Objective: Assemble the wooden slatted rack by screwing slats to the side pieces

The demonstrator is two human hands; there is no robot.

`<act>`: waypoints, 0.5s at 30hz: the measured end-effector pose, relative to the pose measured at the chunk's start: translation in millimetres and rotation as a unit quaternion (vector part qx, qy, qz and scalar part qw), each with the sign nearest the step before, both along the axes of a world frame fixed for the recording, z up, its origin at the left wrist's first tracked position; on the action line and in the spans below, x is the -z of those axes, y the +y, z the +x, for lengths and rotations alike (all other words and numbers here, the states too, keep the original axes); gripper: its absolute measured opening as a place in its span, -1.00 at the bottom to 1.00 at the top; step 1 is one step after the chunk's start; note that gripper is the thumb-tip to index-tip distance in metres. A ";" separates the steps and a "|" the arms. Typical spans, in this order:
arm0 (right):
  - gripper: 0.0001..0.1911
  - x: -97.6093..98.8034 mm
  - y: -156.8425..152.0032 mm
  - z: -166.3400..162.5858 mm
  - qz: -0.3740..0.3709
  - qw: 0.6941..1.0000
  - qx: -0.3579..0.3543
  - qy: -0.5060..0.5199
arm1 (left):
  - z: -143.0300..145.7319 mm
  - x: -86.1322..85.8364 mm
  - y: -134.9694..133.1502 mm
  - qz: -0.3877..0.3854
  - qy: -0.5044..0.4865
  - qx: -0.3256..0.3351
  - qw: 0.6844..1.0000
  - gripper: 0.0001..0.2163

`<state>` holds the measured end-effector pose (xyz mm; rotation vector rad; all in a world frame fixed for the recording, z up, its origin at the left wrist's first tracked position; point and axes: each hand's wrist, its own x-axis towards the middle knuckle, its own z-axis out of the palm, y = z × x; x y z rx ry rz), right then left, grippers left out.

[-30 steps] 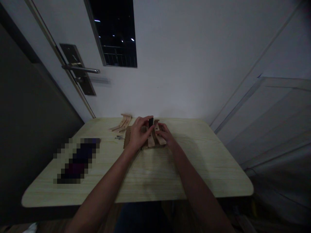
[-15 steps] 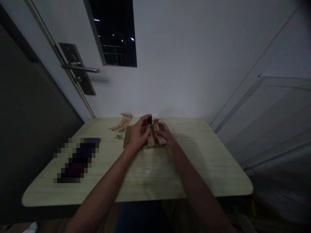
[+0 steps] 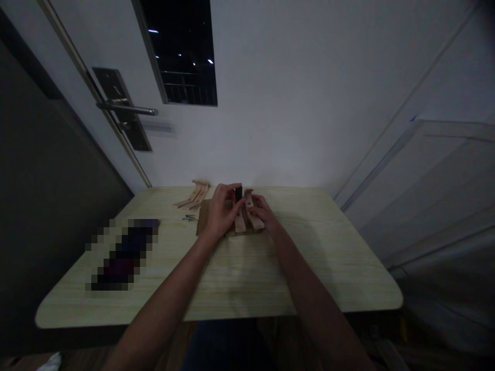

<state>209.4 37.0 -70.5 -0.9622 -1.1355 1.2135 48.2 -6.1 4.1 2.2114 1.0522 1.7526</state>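
My left hand [image 3: 222,210] is closed, thumb and fingers pinching a small black block-like piece [image 3: 238,193] upright over a curved wooden piece [image 3: 240,222]. Whether the black piece touches the wood I cannot tell. At the right, my right hand [image 3: 264,210] grips a second curved wooden piece [image 3: 254,219] with a dark hole in it. Both wooden pieces lie side by side on a brown cardboard sheet [image 3: 202,216], partly covered by my hands.
Several dark screws or nails [image 3: 189,218] lie left of the cardboard. Behind them rest more curved wooden pieces [image 3: 197,196]. A pixelated dark object [image 3: 127,255] is on the left of the table [image 3: 240,288]. The white door [image 3: 290,103] stands right behind the table.
The fingers of my left hand have shifted slightly around the black piece, the thumb now further right. My right hand stays on its wooden piece.
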 end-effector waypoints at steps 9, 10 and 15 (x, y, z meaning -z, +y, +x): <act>-0.49 -2.7 -3.1 1.1 0.002 1.000 0.002 0.003 | -0.7 -6.2 -9.4 -0.054 0.017 0.014 0.998 -0.60; -0.49 -3.2 -3.3 1.3 0.002 1.000 0.002 0.002 | -0.8 -6.6 -10.1 -0.059 0.019 0.020 0.998 -0.58; -0.50 -5.2 -6.7 -0.3 0.011 1.000 -0.004 0.007 | -1.3 -9.6 -13.2 -0.070 0.043 0.041 0.996 -0.62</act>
